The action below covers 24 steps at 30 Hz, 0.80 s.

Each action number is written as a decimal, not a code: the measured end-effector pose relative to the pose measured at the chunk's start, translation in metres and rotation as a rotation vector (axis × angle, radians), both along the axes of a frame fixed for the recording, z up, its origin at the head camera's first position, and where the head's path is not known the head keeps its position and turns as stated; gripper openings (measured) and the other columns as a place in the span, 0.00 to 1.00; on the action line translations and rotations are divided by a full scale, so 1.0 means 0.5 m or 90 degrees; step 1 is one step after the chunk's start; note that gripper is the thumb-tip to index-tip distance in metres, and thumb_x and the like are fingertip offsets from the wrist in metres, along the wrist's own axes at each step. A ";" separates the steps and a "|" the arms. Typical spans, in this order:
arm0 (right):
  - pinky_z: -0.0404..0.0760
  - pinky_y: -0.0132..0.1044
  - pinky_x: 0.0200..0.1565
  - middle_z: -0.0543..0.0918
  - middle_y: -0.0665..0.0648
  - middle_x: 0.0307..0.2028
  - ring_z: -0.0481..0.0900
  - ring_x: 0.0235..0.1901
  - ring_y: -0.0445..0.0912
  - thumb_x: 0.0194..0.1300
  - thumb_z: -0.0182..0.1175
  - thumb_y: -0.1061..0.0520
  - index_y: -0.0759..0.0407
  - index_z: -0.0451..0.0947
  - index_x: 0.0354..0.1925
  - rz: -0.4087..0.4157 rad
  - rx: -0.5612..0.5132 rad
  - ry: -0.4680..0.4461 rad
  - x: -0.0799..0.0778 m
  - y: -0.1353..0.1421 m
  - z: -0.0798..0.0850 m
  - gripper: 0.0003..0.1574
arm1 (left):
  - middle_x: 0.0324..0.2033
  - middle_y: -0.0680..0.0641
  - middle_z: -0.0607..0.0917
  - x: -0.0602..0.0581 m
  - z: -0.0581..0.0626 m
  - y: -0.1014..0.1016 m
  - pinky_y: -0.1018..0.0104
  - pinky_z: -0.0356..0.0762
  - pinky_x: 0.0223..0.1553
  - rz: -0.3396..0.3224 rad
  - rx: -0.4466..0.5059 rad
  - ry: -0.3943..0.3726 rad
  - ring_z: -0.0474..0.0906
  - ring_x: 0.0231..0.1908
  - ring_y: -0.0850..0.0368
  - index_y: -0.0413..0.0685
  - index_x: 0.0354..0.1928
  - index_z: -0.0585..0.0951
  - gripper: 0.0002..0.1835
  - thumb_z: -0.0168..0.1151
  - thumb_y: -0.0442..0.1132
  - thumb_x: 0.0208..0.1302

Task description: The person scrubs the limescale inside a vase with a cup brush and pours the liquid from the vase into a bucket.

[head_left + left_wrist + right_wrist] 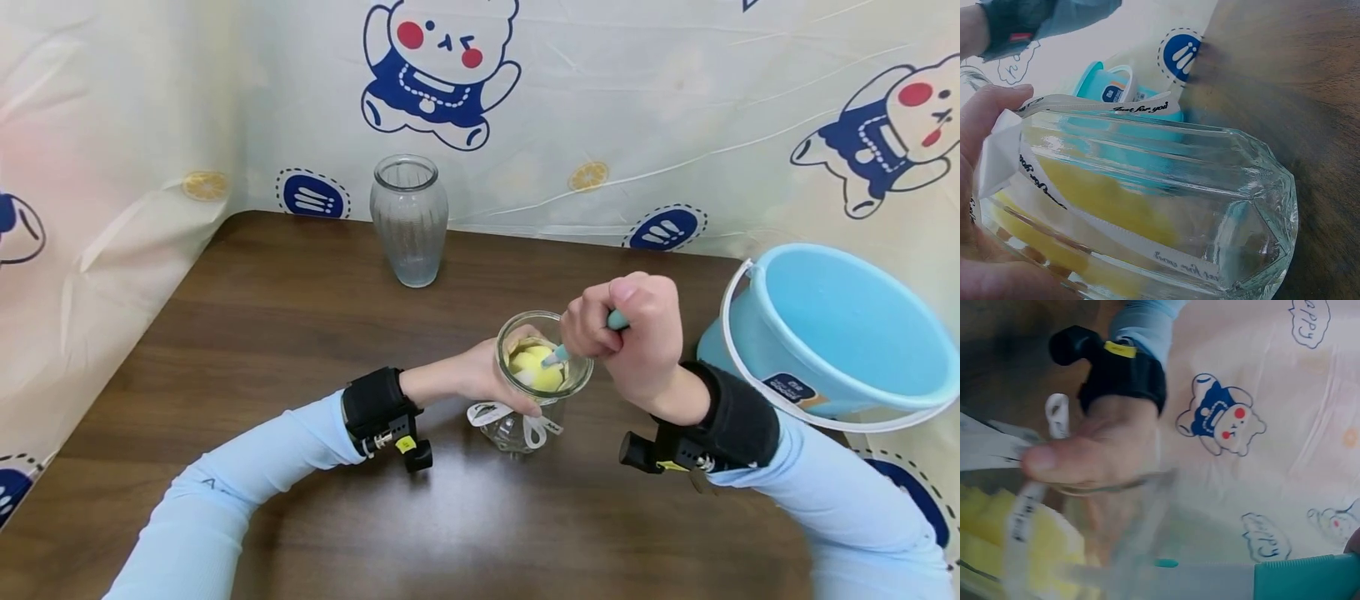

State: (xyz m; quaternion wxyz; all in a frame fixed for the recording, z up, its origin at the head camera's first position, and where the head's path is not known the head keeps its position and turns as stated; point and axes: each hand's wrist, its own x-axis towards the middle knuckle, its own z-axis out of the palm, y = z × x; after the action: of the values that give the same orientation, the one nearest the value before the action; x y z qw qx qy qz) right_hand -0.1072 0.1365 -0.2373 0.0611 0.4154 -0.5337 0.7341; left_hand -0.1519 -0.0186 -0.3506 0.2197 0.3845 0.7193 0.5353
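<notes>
- Head view: your left hand (483, 373) grasps the ribboned glass vase (507, 433) just below its mouth, thumb across the near side and fingers behind, probably so the glass stays firm against a push from above.
- Your right hand (637, 337) has its fingers curled tightly round the teal handle of the sponge brush (618, 320); that fist-like hold seems suited to driving force down through the opening.
- The yellow sponge head (534, 371) sits inside the vase, its pale shaft rising through the mouth towards your right hand. Your left wrist view shows yellow through the glass, reaching only partway to the base.
- You have the vase between your hands, mouth upward, likely so both can work on it together; whether its base touches the brown table (300, 325), I cannot tell.
- White lettered ribbon (488, 412) is tied round the vase beside your left hand.
- A fluted glass vase (409, 221) stands upright near the far edge, perhaps to leave you elbow room.
- The light blue bucket (870, 325) is at your right, presumably for easy reach.
</notes>
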 end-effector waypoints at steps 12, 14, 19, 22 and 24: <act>0.48 0.32 0.09 0.50 0.49 0.06 0.47 0.08 0.40 0.59 0.30 0.59 0.57 0.47 0.05 -0.032 0.046 -0.042 0.006 -0.004 0.093 0.26 | 0.44 0.48 0.75 0.002 0.001 0.001 0.66 0.68 0.50 0.029 -0.038 -0.010 0.70 0.44 0.59 0.42 0.53 0.62 0.42 0.76 0.35 0.34; 0.47 0.32 0.09 0.50 0.48 0.06 0.46 0.08 0.39 0.57 0.28 0.59 0.56 0.46 0.06 -0.065 0.083 -0.049 0.028 -0.024 0.135 0.24 | 0.44 0.48 0.76 0.001 0.000 0.001 0.66 0.67 0.50 0.030 -0.038 -0.008 0.70 0.45 0.59 0.43 0.53 0.63 0.42 0.76 0.34 0.34; 0.47 0.36 0.07 0.51 0.49 0.05 0.48 0.05 0.43 0.61 0.29 0.58 0.54 0.49 0.05 -0.080 0.142 -0.061 0.010 -0.034 0.139 0.27 | 0.43 0.47 0.76 -0.001 0.000 0.002 0.67 0.67 0.50 0.015 -0.012 -0.011 0.70 0.44 0.59 0.43 0.51 0.64 0.39 0.76 0.32 0.34; 0.50 0.41 0.07 0.53 0.51 0.05 0.51 0.03 0.46 0.66 0.36 0.51 0.54 0.52 0.06 -0.058 0.164 -0.064 -0.027 -0.024 0.104 0.31 | 0.43 0.46 0.75 -0.001 0.000 0.004 0.68 0.67 0.50 0.008 -0.004 -0.010 0.70 0.44 0.59 0.41 0.51 0.64 0.39 0.75 0.32 0.34; 0.52 0.42 0.07 0.55 0.51 0.06 0.53 0.03 0.47 0.67 0.38 0.49 0.54 0.55 0.06 -0.023 0.162 -0.076 -0.054 -0.014 0.075 0.32 | 0.44 0.47 0.75 0.000 -0.001 0.004 0.68 0.67 0.49 0.008 -0.007 -0.007 0.70 0.44 0.60 0.41 0.52 0.64 0.39 0.75 0.33 0.34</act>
State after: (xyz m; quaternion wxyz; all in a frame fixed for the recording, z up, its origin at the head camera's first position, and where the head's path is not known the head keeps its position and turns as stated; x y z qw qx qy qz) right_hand -0.1343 0.1296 -0.1998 -0.0105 0.3661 -0.6322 0.6828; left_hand -0.1522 -0.0167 -0.3508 0.2224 0.3755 0.7237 0.5346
